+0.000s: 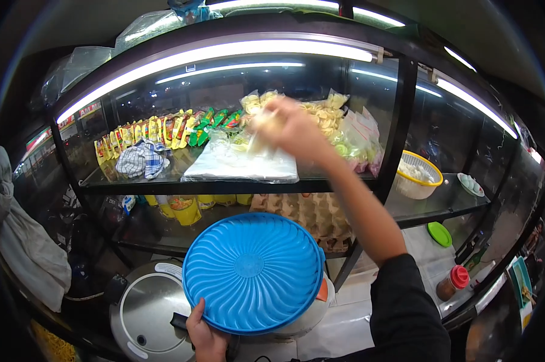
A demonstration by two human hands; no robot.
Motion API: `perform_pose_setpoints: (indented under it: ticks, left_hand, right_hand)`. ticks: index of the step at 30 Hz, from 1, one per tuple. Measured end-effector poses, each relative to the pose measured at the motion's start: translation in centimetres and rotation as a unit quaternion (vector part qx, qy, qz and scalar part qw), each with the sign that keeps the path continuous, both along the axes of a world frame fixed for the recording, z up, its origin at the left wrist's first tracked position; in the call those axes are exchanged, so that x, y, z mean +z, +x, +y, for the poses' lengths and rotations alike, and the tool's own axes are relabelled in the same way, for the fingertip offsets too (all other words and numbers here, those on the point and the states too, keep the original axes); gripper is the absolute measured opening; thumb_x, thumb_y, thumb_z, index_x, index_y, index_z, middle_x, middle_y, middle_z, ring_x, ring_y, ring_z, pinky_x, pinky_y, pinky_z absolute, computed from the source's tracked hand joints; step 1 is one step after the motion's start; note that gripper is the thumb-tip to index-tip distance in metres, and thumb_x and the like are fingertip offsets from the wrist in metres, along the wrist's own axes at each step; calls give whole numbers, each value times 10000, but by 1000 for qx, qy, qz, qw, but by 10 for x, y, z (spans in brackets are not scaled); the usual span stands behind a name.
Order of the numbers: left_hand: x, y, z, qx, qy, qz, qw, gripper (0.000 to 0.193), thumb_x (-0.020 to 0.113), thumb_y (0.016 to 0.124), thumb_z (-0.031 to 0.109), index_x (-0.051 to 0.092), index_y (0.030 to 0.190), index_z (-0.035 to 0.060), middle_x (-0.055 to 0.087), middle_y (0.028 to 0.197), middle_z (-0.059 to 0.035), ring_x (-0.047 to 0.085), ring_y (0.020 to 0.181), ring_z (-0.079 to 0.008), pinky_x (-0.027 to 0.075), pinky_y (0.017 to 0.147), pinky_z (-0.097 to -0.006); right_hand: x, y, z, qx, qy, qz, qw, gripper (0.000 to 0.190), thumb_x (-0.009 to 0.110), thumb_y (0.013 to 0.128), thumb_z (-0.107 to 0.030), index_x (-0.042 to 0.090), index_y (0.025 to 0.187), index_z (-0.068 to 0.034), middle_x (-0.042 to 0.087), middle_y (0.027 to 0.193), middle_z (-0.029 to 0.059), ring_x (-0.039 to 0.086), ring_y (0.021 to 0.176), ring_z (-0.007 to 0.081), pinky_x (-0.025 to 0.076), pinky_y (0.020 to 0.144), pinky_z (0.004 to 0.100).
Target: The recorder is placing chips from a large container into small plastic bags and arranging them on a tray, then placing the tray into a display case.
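Observation:
My left hand [205,332] grips the lower left rim of a round blue plastic lid [249,264] with a swirled, ribbed top. The lid is held in front of the lower shelf and hides part of a pale container below it. My right hand [290,126], blurred, reaches over the upper shelf with its fingers closed around a pale item [264,131] that is too smeared to name. Below that hand lies a stack of clear plastic bags [240,165]. Bags of sliced chips [324,117] stand just behind it.
Sauce pouches [154,131] line the glass case, with a checked cloth [142,159] before them. Cardboard egg trays [306,215] and a yellow cup [185,212] stand below. A rice cooker [152,312] is at left. A yellow-rimmed basket [416,178] and red-lidded jar [453,283] are at right.

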State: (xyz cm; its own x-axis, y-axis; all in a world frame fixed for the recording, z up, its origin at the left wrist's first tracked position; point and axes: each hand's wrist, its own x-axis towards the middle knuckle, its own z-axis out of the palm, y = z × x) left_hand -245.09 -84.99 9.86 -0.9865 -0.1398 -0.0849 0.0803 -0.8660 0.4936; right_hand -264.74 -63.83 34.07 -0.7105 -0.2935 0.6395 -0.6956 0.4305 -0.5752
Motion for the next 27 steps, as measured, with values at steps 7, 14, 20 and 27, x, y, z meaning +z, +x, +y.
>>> perform_pose_setpoints:
  ticks: [7,14,20,27]
  left_hand:
    - [-2,10,-4,32,14,-68,997,457,445,910,188,401,1300,-44,499,1285,-206,506,1176,-347,395,1013,-477]
    - [-3,7,-10,51,28,-107,993,365,399,960,174,483,1246,-37,568,1236,-168,555,1127,-293,423,992,-405]
    - [-12,8,-14,52,40,-96,993,362,384,968,162,479,1249,-45,564,1233,-178,549,1130,-293,422,993,-399]
    - [-20,4,-16,43,12,-75,996,443,432,932,190,404,1303,-51,497,1298,-198,508,1174,-328,392,1020,-449]
  right_hand:
    - [63,-189,56,-363,-259,25,895,315,587,719,-210,677,855,60,668,928,249,639,944,382,485,829,416]
    - [24,-237,44,-334,-88,12,938,212,595,657,-140,701,804,-30,671,945,225,636,917,376,496,817,382]
    - [35,-227,34,-420,79,-23,904,246,626,780,-180,697,969,-39,665,1013,200,613,1035,338,493,897,415]
    - [42,-197,31,-381,61,59,921,245,599,783,-142,692,1000,-76,663,1027,187,621,998,357,508,858,413]
